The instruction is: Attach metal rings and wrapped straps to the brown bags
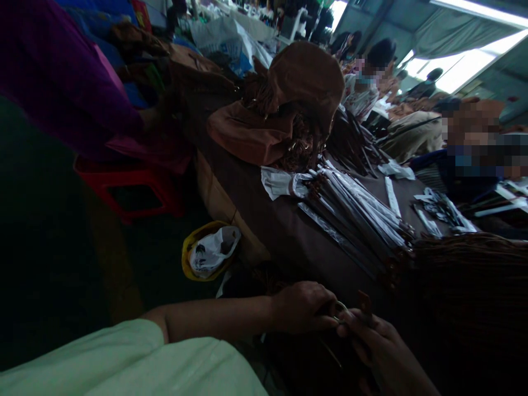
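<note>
My left hand [303, 305] is closed at the near edge of the dark table [264, 220], its fingers pinched around a small metal ring [340, 306]. My right hand [377, 344] meets it from the right, fingers curled round a thin brown leather strap [365, 302] that sticks up by the ring. The two hands touch at the ring. It is dim here and the fingertips are hard to make out.
A bundle of dark straps in clear wrapping [355, 214] lies mid-table, a heap of brown straps [470, 275] at right, brown leather bags [284, 110] further back. A red stool [132, 184] and a yellow bin with a white bag [210, 252] stand on the floor. Other people sit around.
</note>
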Demonstrator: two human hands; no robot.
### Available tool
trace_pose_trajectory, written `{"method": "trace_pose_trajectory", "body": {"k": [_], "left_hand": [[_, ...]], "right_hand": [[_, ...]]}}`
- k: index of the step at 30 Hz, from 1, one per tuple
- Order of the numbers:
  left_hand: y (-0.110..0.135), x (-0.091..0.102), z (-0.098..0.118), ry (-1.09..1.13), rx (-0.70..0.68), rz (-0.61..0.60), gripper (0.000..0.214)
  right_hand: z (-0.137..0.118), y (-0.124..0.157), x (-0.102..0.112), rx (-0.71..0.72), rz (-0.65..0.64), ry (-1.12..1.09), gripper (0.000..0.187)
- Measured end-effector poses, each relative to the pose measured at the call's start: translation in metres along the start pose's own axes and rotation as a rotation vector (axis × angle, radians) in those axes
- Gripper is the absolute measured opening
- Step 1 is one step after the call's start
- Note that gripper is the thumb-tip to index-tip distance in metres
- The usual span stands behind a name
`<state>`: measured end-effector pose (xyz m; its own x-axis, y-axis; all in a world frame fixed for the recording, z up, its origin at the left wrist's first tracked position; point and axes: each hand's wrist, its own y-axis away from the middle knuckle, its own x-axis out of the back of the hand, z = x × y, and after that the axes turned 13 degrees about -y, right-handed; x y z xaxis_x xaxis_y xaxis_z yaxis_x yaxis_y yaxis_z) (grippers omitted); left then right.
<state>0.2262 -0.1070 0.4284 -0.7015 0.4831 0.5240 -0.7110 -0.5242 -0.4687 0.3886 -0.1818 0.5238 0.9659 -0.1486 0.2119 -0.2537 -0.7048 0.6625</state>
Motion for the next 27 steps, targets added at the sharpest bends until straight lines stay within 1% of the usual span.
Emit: {"method": "trace_pose_trajectory", "body": {"k": [3,6,8,11,13,14,16,18,20,23,27], "left_hand": [[0.002,-0.002,-0.004,-0.035,-0.036,0.007,0.033],[0.004,-0.005,-0.007,-0.107,-0.039,0.021,0.037],[0.004,-0.007,-0.009,-0.154,-0.042,0.021,0.038],[0.004,-0.010,-0.011,-0.225,-0.082,0.010,0.040],[0.003,-0.011,-0.012,-0.264,-0.118,0.009,0.041],[0.002,-0.012,-0.012,-0.280,-0.137,0.010,0.041],[0.001,-0.013,-0.012,-0.299,-0.166,0.012,0.040],[0.001,-0.013,-0.011,-0.305,-0.186,0.014,0.040],[0.001,-0.014,-0.011,-0.309,-0.196,0.016,0.041],[0.002,-0.016,-0.012,-0.314,-0.207,0.026,0.045],[0.003,-0.018,-0.014,-0.313,-0.220,0.045,0.044]], "right_hand": [[-0.002,-0.005,-0.002,0.007,-0.002,0.008,0.061],[-0.001,-0.010,0.003,0.006,0.018,0.073,0.063],[-0.001,-0.009,0.009,0.031,0.072,0.046,0.066],[-0.003,-0.006,0.017,0.053,0.177,-0.062,0.069],[-0.004,-0.007,0.021,0.060,0.204,-0.062,0.063],[-0.004,-0.009,0.023,0.057,0.186,-0.035,0.058],[-0.002,-0.016,0.026,0.039,0.098,0.024,0.053],[0.002,-0.025,0.030,0.005,0.001,0.075,0.052],[0.007,-0.035,0.035,-0.031,-0.063,0.109,0.056],[0.009,-0.044,0.041,-0.054,-0.100,0.114,0.057],[0.000,-0.043,0.040,-0.080,-0.176,0.099,0.051]]}}
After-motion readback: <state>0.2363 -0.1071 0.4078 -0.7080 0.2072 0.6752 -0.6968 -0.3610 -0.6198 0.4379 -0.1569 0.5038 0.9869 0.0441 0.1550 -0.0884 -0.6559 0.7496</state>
